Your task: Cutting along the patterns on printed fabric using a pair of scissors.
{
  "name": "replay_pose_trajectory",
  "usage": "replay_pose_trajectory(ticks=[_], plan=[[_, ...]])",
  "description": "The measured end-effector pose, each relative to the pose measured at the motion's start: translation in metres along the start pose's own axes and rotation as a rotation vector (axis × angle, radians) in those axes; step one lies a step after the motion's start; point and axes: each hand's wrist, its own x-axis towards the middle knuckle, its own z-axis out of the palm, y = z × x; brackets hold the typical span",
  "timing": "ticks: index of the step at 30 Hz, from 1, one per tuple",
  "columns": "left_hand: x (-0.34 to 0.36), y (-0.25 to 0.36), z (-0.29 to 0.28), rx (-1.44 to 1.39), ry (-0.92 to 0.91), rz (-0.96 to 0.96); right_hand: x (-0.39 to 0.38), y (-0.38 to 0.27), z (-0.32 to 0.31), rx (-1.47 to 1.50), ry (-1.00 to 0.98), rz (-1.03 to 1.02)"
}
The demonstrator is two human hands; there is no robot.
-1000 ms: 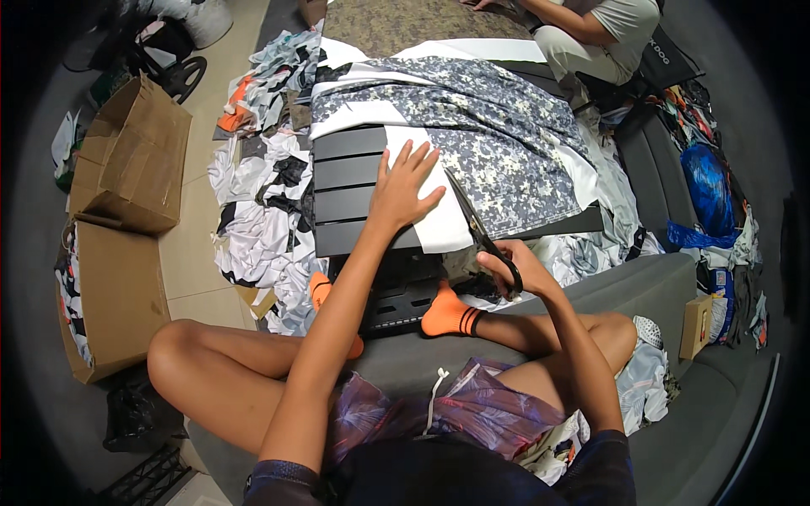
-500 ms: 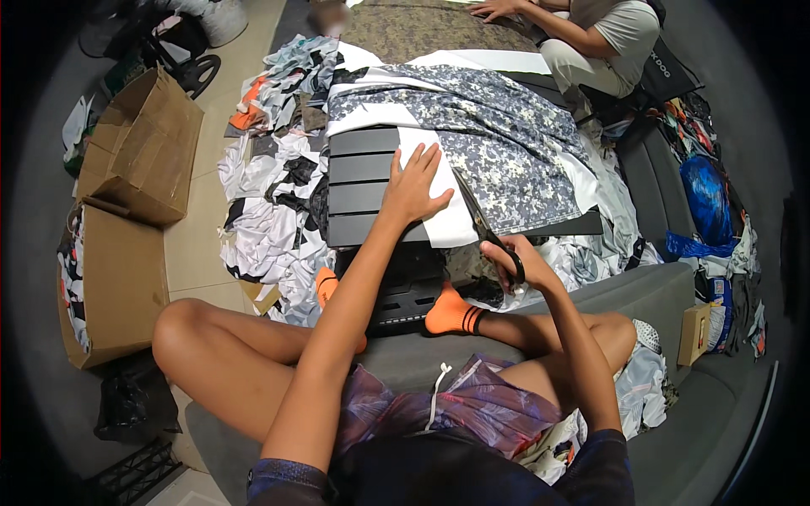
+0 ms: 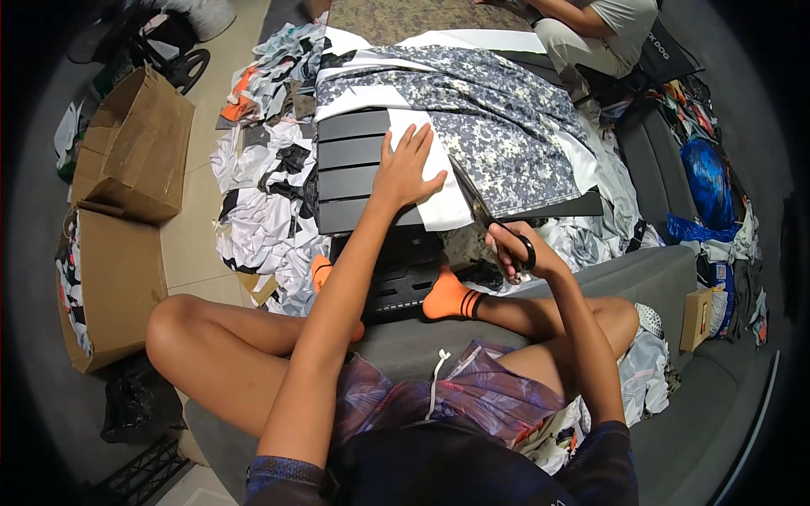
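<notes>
Grey camouflage-print fabric (image 3: 506,143) with a white border (image 3: 449,204) lies over a dark slatted table (image 3: 350,173). My left hand (image 3: 409,169) rests flat on the white border, fingers spread, near the table's front edge. In my right hand (image 3: 519,249) is a pair of black-handled scissors (image 3: 475,201). Their blades point away from me, along the line where white meets camouflage. Whether the blade tips lie over or under the cloth is hard to make out.
White fabric scraps (image 3: 270,198) heap on the floor left of the table, with cardboard boxes (image 3: 126,287) beyond. Across the table sits another person (image 3: 591,42) by brown patterned cloth (image 3: 430,18). A blue plastic bundle (image 3: 707,181) lies at the right.
The whole view has shifted slightly, so the table appears a little higher. My left hand stays on the white border, and the scissors remain in my right hand beside the same seam.
</notes>
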Motion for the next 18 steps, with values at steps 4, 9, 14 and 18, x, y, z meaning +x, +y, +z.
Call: replay_pose_trajectory(ticks=[4,9,14,18], plan=[[0.001,0.002,0.001,-0.005,-0.022,-0.004,0.007,0.003,0.002,0.029,0.005,-0.008],[0.001,0.001,0.000,0.001,-0.023,-0.008,0.015,0.008,0.002,-0.103,0.036,-0.052],[0.001,0.001,-0.001,-0.005,-0.021,-0.008,0.021,0.008,0.001,-0.137,0.053,-0.054],[0.000,0.001,0.000,0.000,-0.024,-0.004,0.021,-0.002,0.004,-0.176,0.078,-0.027]])
